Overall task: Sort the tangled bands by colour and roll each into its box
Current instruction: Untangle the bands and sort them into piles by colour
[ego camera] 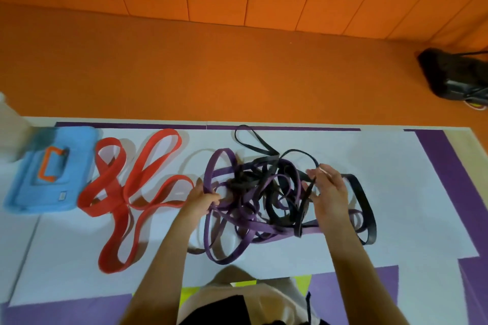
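Observation:
A knot of purple bands [224, 221] and black bands [367, 208] lies in the middle of the white mat [396, 166]. My left hand [202, 196] grips a purple band at the knot's left side. My right hand [328, 192] pinches a thin black band at the knot's right side and holds it lifted off the pile. Red bands [118, 192] lie apart to the left in loose loops, free of the knot. A blue box [50, 169] with an orange handle sits at the far left.
The white mat lies on purple floor tiles [449, 166] with orange floor [237, 74] and an orange padded wall beyond. A black bag [454, 74] rests on the floor at the far right. A white object [10, 129] stands by the blue box.

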Motion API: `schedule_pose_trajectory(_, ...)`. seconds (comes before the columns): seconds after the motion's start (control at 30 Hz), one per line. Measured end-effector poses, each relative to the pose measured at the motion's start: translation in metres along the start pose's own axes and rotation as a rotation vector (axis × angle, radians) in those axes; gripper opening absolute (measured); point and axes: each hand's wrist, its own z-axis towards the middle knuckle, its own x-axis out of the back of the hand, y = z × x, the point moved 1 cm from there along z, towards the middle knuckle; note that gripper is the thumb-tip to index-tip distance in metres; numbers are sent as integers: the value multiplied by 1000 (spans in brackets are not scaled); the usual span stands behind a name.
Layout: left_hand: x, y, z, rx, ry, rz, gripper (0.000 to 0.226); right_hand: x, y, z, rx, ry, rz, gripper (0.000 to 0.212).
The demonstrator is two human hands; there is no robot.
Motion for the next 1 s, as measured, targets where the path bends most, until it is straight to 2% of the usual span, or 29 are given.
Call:
schedule_pose_trajectory(0.1,-1,-3,-2,12,96,30,14,13,-1,27,53,126,-258,17)
schedule_pose_trajectory(0.2,-7,-9,-7,9,156,84,16,20,11,52,-19,137,-465,23)
schedule_pose_trajectory(0.3,-15,-8,-13,87,74,-7,38,17,32,63,-129,-1,-613,38)
schedule_pose_trajectory(0.33,-18,-5,-12,63,59,38,41,15,40,65,-147,-46,-722,45)
schedule_pose_trajectory(0.4,-25,-2,-7,-15,97,302,47,9,57,65,-99,-149,-1030,64)
schedule_pose_trajectory(0.47,-33,-1,-1,14,130,506,67,0,72,59,52,-292,-1235,79)
schedule_pose_trajectory(0.53,-45,-6,3,21,96,521,76,-7,84,56,130,-451,-1339,88)
schedule_pose_trajectory(0.63,-60,-23,6,86,96,471,89,-5,93,66,-5,-586,-1457,98)
schedule_pose_trajectory(0.7,-66,-36,6,143,82,474,93,0,95,74,-47,-627,-1552,94)
schedule_pose_trajectory(0.8,-74,-44,8,166,131,478,92,8,92,85,109,-544,-1598,67)
schedule_pose_trajectory(0.87,-80,-44,12,165,202,417,93,16,88,92,185,-502,-1580,60)
schedule_pose_trajectory(0.93,-86,-42,14,175,283,377,102,28,86,95,233,-521,-1571,55)
schedule_pose_trajectory(1.0,-89,-39,11,187,452,466,116,41,88,94,295,-579,-1587,52)
